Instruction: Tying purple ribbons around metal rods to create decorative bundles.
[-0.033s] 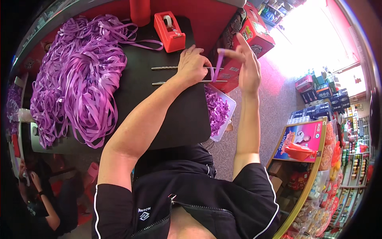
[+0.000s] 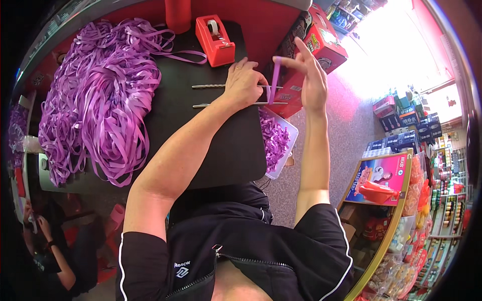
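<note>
Currently right hand [image 2: 312, 80] pinches purple ribbon strip [image 2: 274, 80] upright, just right of two metal rods [image 2: 216, 95] on black mat [image 2: 201, 135]. Left hand [image 2: 243, 83] presses on rods, holding strip's lower end.

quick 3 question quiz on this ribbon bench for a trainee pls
1. True or false: the right hand pinches a purple ribbon strip.
2. What does the left hand rest beside? A) two metal rods B) scissors C) a cup
3. What colour is the tape dispenser?

Key: 1 true; 2 A; 3 red. The big ribbon pile lies to the left on the black table.
</note>
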Tool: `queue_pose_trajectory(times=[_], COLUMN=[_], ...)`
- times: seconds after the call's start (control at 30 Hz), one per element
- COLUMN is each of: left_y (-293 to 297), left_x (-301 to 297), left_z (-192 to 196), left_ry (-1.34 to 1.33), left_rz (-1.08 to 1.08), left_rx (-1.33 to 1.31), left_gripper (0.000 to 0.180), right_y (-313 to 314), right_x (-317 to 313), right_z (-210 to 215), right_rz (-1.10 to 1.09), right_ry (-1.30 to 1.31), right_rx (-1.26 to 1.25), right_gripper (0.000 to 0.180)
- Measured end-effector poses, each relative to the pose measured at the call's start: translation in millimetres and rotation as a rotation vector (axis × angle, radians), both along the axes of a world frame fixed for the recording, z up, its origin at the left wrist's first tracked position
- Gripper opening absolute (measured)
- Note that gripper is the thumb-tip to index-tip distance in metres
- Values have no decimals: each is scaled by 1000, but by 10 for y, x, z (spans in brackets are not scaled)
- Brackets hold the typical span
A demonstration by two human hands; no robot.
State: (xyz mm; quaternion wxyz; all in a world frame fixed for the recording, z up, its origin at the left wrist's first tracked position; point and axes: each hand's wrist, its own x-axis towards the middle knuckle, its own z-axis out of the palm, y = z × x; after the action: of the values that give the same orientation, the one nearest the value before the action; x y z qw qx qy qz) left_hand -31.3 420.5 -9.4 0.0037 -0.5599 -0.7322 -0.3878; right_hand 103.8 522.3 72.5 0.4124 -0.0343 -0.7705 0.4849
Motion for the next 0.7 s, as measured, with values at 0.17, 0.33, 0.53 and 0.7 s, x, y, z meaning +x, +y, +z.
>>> queue_pose_trajectory(times=[0.17,0.33,0.53,0.7], left_y=[-7,-7,-2,9], left_x=[5,9,22,67], left_z=[61,13,-20,-12], left_ry=[-17,-21,-5,23], left_rz=[-20,-9,12,17], left_rx=[-109,-93,-51,10], left_gripper=[26,26,26,33], right_y=[455,726,673,476], right_x=[-331,-361,-298,-72], right_z=[-276,-823,-1162,-1607], right_rz=[50,66,14,-15], right_ry=[-182,-228,-263,-347], right_rx=[-44,-155,-50,-310], right_gripper=[52,52,53,54])
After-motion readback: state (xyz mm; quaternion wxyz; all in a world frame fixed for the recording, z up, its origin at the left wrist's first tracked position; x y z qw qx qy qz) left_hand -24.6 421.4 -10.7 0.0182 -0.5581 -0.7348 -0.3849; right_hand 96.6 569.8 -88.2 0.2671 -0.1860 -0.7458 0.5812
